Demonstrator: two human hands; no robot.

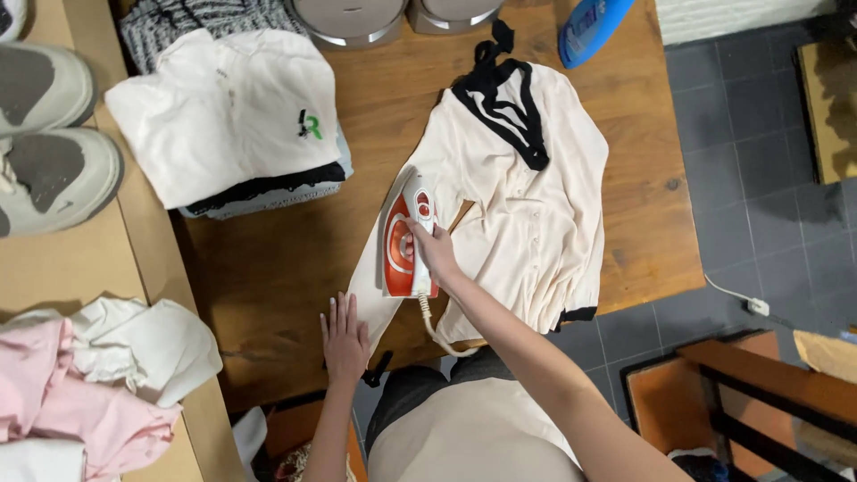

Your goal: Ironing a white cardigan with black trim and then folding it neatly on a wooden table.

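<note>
Right hand (435,250) is closed around the handle of an orange-and-white iron (406,241), which rests on the left sleeve of a cream blouse (527,205) with black trim. The blouse lies spread across the middle of a wooden table (277,268). Left hand (344,337) is open and flat — fingers together, pressed on the table's near edge beside the sleeve end. Folded clothes (237,116) sit stacked far left; a blue bottle (589,27) lies at the far edge.
</note>
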